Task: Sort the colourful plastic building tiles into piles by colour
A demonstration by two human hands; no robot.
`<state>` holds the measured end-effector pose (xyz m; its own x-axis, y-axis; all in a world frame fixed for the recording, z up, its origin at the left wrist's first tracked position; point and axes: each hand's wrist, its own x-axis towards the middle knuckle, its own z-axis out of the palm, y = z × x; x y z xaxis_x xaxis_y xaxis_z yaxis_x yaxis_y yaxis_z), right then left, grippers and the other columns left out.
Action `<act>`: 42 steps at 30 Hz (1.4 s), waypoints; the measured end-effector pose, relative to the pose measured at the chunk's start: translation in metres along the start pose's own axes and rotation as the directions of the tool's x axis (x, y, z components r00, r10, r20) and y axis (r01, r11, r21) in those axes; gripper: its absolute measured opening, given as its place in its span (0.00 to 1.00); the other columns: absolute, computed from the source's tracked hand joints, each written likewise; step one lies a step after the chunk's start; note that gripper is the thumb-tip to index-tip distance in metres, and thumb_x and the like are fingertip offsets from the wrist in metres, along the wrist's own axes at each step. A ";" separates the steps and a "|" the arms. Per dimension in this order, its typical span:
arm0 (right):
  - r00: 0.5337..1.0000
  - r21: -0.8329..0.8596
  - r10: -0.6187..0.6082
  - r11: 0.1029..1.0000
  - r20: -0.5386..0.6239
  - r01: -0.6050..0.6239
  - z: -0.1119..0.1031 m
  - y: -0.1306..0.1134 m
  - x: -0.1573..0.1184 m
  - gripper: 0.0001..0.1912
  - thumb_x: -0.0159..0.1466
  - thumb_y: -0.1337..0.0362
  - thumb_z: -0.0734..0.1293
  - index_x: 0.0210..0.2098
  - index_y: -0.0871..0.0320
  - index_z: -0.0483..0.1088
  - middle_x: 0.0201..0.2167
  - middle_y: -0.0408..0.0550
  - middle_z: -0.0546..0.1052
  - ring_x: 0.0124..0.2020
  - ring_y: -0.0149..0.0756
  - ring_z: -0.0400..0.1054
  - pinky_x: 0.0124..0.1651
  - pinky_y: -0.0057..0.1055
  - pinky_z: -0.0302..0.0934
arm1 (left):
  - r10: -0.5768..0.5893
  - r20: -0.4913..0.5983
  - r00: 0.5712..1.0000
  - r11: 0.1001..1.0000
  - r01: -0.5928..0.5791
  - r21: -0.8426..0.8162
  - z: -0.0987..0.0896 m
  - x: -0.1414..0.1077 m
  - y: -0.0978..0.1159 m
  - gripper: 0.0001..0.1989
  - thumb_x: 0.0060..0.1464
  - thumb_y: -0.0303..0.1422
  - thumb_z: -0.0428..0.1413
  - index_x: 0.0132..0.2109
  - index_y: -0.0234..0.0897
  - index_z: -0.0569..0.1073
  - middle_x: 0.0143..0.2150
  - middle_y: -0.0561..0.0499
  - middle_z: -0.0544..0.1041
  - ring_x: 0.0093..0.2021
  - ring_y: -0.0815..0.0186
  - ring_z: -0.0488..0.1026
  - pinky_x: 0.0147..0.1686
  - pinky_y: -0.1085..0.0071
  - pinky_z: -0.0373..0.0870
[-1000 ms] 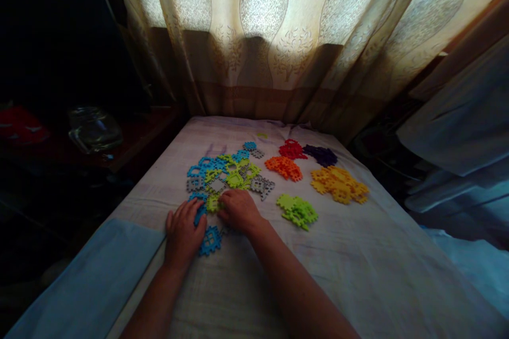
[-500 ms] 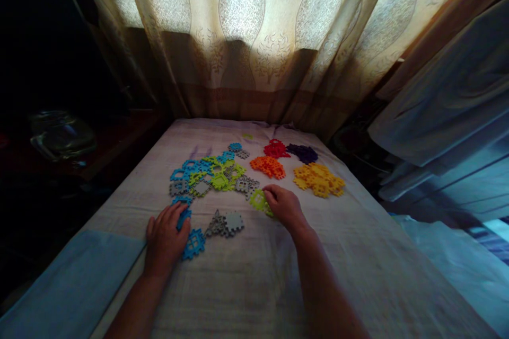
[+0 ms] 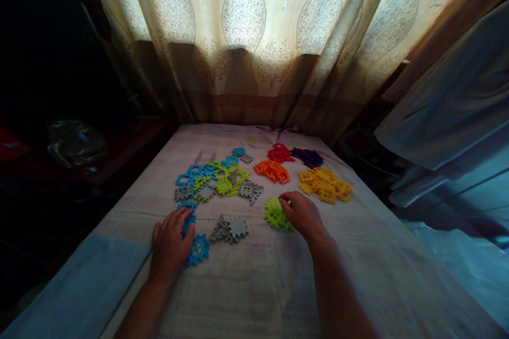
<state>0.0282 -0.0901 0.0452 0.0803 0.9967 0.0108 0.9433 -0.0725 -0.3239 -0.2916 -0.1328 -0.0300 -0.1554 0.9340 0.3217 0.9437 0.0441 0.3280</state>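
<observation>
Pale blue cloth (image 3: 79, 286): lies flat along the near left side, beside the left forearm.
Cloth-covered desk (image 3: 246, 291): pale sheet, slightly creased; all the notched pieces lie on it.
Blue windowed piece (image 3: 198, 250): flat, just beside the left thumb.
Left hand (image 3: 173, 243): palm down, fingers loosely bent over other blue pieces (image 3: 187, 222); whether its grip pinches any of them cannot be told.
Grey pieces (image 3: 228, 229): a small overlapping heap between the two hands, apart from both.
Right hand (image 3: 302, 214): fingers curled close together on the right part of the lime-green pile; the grip looks nearly closed, but the contact is hidden, so a firm hold cannot be told.
Lime-green pile (image 3: 274, 213): right of the grey heap, partly covered by the right hand.
Handling: the pieces look like thin moulded plastic, so probably light, stiff and a little slick, with teeth that may snag; the toothed rim or a window bar seems the best hold.
Mixed cluster (image 3: 223, 186): blue, green and grey pieces, beyond the left hand.
Yellow pile (image 3: 326, 186): beyond the right hand.
Farther piles: orange (image 3: 272, 171), then red (image 3: 279, 153) beside dark purple (image 3: 308, 157).
Curtain (image 3: 246, 74): hangs behind everything, backlit.
</observation>
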 end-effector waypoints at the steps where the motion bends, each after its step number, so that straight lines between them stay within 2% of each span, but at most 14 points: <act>1: 1.000 0.012 -0.024 1.000 -0.011 0.024 0.002 -0.005 0.000 0.13 0.66 0.63 0.60 0.42 0.54 0.76 0.45 0.49 0.77 0.43 0.36 0.71 0.44 0.28 0.58 | -0.004 0.004 1.000 1.000 0.004 -0.001 0.000 0.000 0.000 0.20 0.59 0.36 0.44 0.54 0.40 0.72 0.59 0.44 0.72 0.61 0.52 0.65 0.61 0.46 0.54; 7: 0.975 0.064 -0.220 0.974 0.036 0.218 0.026 -0.056 0.002 0.12 0.66 0.64 0.61 0.42 0.55 0.76 0.42 0.48 0.78 0.42 0.34 0.71 0.44 0.27 0.59 | -0.022 0.017 1.000 1.000 0.023 -0.020 -0.001 -0.002 0.002 0.19 0.59 0.35 0.45 0.54 0.41 0.72 0.59 0.45 0.73 0.62 0.54 0.64 0.63 0.47 0.52; 14: 0.930 0.021 -0.366 0.930 0.026 0.366 0.054 -0.110 0.026 0.14 0.64 0.63 0.63 0.48 0.55 0.73 0.51 0.51 0.74 0.53 0.38 0.66 0.53 0.30 0.58 | -0.025 0.021 0.999 0.999 0.026 -0.029 -0.001 -0.002 0.003 0.19 0.59 0.35 0.47 0.54 0.41 0.72 0.60 0.45 0.72 0.62 0.54 0.65 0.63 0.47 0.51; 17: 0.927 -0.030 -0.373 0.927 0.028 0.374 0.062 -0.124 0.036 0.15 0.64 0.61 0.64 0.49 0.56 0.73 0.54 0.53 0.72 0.53 0.40 0.65 0.53 0.33 0.58 | -0.035 0.021 0.999 0.999 0.036 -0.034 -0.001 -0.002 0.003 0.19 0.58 0.35 0.47 0.55 0.41 0.72 0.59 0.45 0.73 0.62 0.54 0.65 0.63 0.47 0.50; 21: 0.935 -0.103 -0.349 0.930 0.061 0.353 0.067 -0.135 0.041 0.15 0.64 0.57 0.64 0.47 0.57 0.73 0.50 0.55 0.73 0.51 0.43 0.65 0.51 0.36 0.59 | -0.038 0.014 0.999 0.998 0.038 -0.043 -0.001 -0.002 0.003 0.19 0.58 0.34 0.48 0.54 0.43 0.72 0.59 0.46 0.73 0.62 0.56 0.65 0.64 0.49 0.50; 26: 0.941 -0.129 -0.336 0.932 0.051 0.340 0.066 -0.138 0.040 0.12 0.64 0.61 0.64 0.45 0.58 0.73 0.48 0.56 0.73 0.51 0.43 0.65 0.51 0.35 0.59 | -0.026 -0.008 1.000 0.999 0.025 -0.033 0.000 -0.003 0.003 0.18 0.58 0.34 0.47 0.54 0.43 0.73 0.59 0.46 0.73 0.61 0.57 0.65 0.64 0.50 0.50; 30: 0.942 -0.043 -0.330 0.944 -0.056 0.328 0.053 -0.122 0.034 0.12 0.67 0.62 0.60 0.41 0.57 0.75 0.46 0.53 0.75 0.49 0.39 0.67 0.49 0.31 0.59 | -0.002 -0.010 1.000 1.000 0.001 -0.030 0.001 -0.002 0.000 0.19 0.59 0.36 0.46 0.54 0.42 0.73 0.59 0.46 0.73 0.61 0.56 0.65 0.63 0.49 0.51; 34: 0.975 0.168 -0.158 0.969 -0.154 0.183 0.028 -0.070 0.024 0.12 0.66 0.62 0.61 0.40 0.54 0.76 0.40 0.48 0.78 0.41 0.35 0.71 0.44 0.29 0.60 | 0.012 0.004 1.000 1.000 -0.012 -0.021 0.002 0.000 -0.002 0.20 0.59 0.37 0.44 0.54 0.40 0.73 0.59 0.44 0.73 0.61 0.53 0.66 0.61 0.47 0.53; 39: 0.997 0.423 0.055 0.906 -0.053 -0.028 0.001 0.021 0.013 0.12 0.59 0.60 0.63 0.38 0.55 0.75 0.29 0.45 0.78 0.31 0.35 0.71 0.36 0.29 0.62 | 0.017 0.014 1.000 1.000 -0.017 -0.008 -0.001 0.001 0.001 0.21 0.60 0.38 0.43 0.54 0.40 0.73 0.59 0.43 0.73 0.61 0.53 0.65 0.61 0.47 0.54; 42: 0.993 0.518 0.096 0.847 0.071 -0.119 -0.006 0.056 0.010 0.10 0.56 0.61 0.63 0.31 0.57 0.74 0.26 0.44 0.77 0.28 0.33 0.70 0.33 0.28 0.62 | 0.017 0.021 1.000 1.000 -0.017 -0.010 -0.002 0.002 0.001 0.21 0.60 0.38 0.43 0.54 0.40 0.72 0.59 0.43 0.73 0.61 0.53 0.65 0.61 0.48 0.54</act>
<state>0.0837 -0.0849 0.0327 0.1472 0.9852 -0.0880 0.6225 -0.1614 -0.7658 -0.2918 -0.1319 -0.0277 -0.1332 0.9419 0.3082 0.9433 0.0251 0.3311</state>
